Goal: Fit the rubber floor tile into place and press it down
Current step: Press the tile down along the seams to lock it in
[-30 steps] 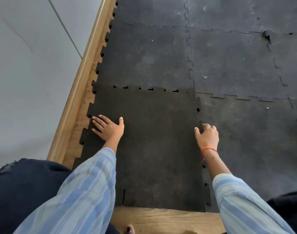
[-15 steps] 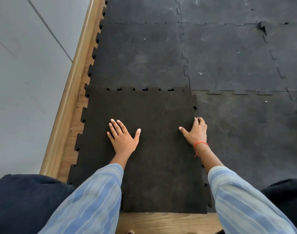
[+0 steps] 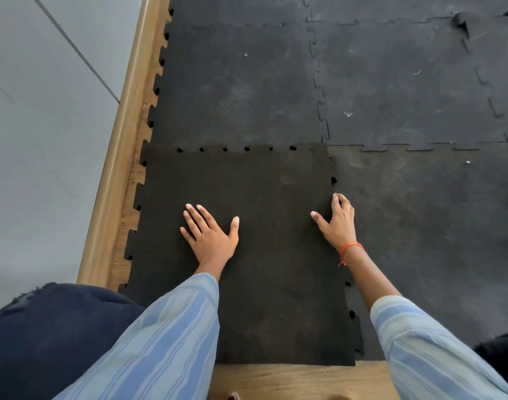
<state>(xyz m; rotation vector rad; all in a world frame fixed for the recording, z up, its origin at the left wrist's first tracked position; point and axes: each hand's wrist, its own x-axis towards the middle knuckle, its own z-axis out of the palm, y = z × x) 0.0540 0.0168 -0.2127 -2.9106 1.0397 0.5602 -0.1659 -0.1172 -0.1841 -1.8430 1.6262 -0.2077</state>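
Note:
A dark rubber floor tile (image 3: 264,272) with jigsaw edges lies in the near-left corner of the mat floor. Its far edge overlaps the neighbouring tile, with small gaps showing along that seam. My left hand (image 3: 211,235) rests flat on the tile's middle, fingers spread. At the tile's right edge, over the seam, my right hand (image 3: 338,223) presses with its fingers bent and thumb out to the left. An orange thread circles the right wrist.
Greyer interlocked rubber tiles (image 3: 406,90) cover the floor ahead and to the right. A wooden skirting strip (image 3: 123,157) runs along the grey wall (image 3: 39,140) on the left. Bare wooden floor (image 3: 290,379) shows at the tile's near edge. My dark-clothed knee (image 3: 45,336) is at bottom left.
My left hand moved from the tile's left edge to its middle. My right hand shifted onto the right edge, thumb now spread. The view moved slightly forward.

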